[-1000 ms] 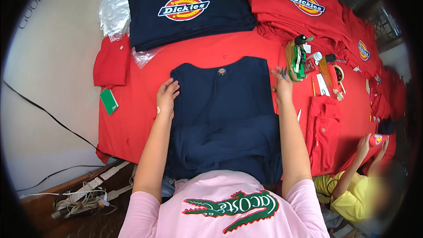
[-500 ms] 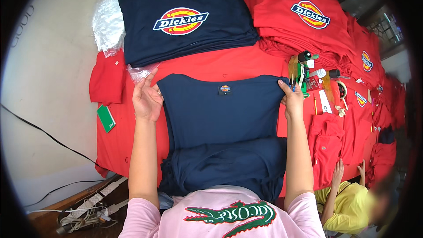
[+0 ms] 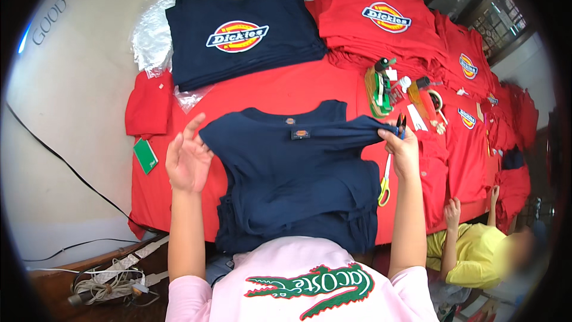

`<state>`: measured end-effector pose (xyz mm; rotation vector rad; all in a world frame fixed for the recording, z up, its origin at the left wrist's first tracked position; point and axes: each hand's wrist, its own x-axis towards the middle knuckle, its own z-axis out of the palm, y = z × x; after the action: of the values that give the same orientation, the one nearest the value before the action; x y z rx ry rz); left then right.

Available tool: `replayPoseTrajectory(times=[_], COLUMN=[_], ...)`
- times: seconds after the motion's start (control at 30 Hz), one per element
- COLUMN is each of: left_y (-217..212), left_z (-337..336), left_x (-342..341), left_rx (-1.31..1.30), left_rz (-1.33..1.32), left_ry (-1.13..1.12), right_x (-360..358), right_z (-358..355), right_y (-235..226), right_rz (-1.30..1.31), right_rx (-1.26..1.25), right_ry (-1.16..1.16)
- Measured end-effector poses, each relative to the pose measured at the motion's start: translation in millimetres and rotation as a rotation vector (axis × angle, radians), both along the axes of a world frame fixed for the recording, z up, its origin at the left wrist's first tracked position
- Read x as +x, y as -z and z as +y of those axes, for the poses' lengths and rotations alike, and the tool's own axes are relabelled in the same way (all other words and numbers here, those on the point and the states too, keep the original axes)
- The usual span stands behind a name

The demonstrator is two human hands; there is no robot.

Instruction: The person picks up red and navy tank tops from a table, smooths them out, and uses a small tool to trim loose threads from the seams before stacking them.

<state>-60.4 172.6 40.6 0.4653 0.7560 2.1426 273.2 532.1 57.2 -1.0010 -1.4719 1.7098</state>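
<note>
A navy sleeveless shirt with a small neck label is spread in front of me over more navy shirts. My left hand is at its left shoulder, palm up and fingers apart, the fabric touching the finger side. Pinched between thumb and fingers of my right hand is the right shoulder of the shirt, drawn out taut. Small dark-bladed thread snips with a blue part stick up from this same hand. Yellow-handled scissors lie beside my right forearm.
Folded navy shirts and red shirts with printed emblems are stacked at the far side. A green tape dispenser stands right of centre. Clear plastic bags lie far left. A person in yellow works at the right.
My right hand has pulled the shirt's shoulder up and to the right, so a second neck label shows behind. My left hand has shifted slightly left and down. The scissors have come into sight.
</note>
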Motion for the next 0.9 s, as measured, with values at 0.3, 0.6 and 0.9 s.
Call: replayPoseTrajectory(times=[0.3, 0.6, 0.9], left_y=[20.9, 49.4, 66.7], left_z=[-132.5, -148.7, -104.9], left_x=[114.3, 100.4, 62.3], left_rx=[-0.786, -1.133, -1.053], left_rz=[0.391, 0.396, 0.400], left_ry=[0.784, 0.337, 0.036], right_x=[173.0, 197.4, 147.7], right_z=[-74.1, -82.3, -66.6], right_y=[74.8, 93.4, 107.3], right_rz=[-0.481, -0.597, -0.518], right_rx=[0.096, 0.092, 0.070], right_ry=[-0.334, -0.079, -0.096])
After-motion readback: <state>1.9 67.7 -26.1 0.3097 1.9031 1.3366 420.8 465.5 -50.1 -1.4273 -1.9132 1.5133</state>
